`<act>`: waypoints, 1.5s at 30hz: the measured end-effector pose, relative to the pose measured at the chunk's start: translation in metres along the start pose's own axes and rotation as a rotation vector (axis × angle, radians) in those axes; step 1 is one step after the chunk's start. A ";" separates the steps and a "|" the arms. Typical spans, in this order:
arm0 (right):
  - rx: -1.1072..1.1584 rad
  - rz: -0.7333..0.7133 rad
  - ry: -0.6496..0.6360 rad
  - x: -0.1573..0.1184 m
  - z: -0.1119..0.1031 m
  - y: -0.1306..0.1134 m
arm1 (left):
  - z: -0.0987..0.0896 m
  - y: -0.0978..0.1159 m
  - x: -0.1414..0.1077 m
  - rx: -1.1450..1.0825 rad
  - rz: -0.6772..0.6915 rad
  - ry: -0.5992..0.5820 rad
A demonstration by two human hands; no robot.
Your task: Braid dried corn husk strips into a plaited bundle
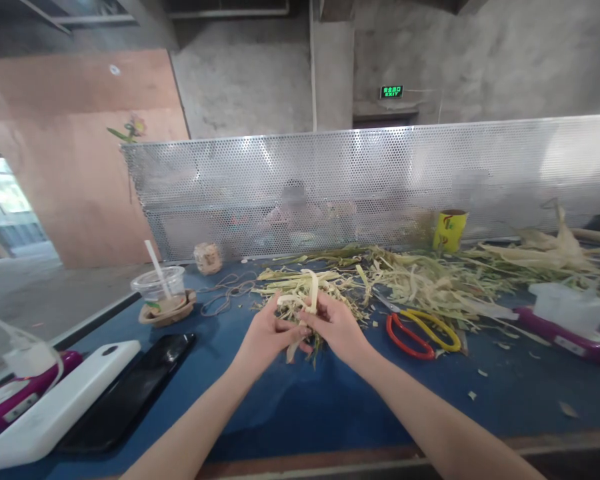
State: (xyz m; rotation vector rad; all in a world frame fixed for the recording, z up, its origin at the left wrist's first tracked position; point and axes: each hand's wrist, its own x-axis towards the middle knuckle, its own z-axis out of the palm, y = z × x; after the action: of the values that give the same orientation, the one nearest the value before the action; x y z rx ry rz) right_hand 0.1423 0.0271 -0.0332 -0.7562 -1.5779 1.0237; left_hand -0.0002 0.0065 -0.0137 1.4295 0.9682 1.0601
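Note:
Both my hands meet over the blue table, with pale dried plant strips between them that look like corn husk. My left hand is closed, thumb and fingers pinching the lower part of a looped husk strip. From the other side my right hand pinches the same strip near its bend, fingertips almost touching the left thumb. Just behind the hands lies a heap of cut husk scraps. To the right rest scissors with one red and one yellow handle, blades partly over the scraps.
At left are a white phone-shaped slab, a black phone, a purple power strip and a plastic cup with straw. A yellow can stands before the perforated metal screen. Another purple strip lies right.

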 end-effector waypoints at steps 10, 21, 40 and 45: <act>0.274 0.160 0.045 0.010 -0.003 0.002 | 0.001 -0.005 -0.001 0.058 0.047 -0.010; -0.069 0.077 0.080 0.008 -0.003 0.004 | 0.010 -0.004 0.004 -0.017 0.294 0.170; -0.323 -0.171 0.289 0.001 -0.003 -0.004 | 0.012 -0.008 0.006 -0.074 0.267 0.011; -0.216 -0.172 0.281 0.003 -0.006 -0.004 | 0.011 -0.007 0.005 0.006 0.203 0.019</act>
State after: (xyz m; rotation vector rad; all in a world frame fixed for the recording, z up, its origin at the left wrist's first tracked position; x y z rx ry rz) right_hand 0.1475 0.0295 -0.0274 -0.8545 -1.4924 0.5996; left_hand 0.0122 0.0091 -0.0202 1.5487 0.8534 1.2215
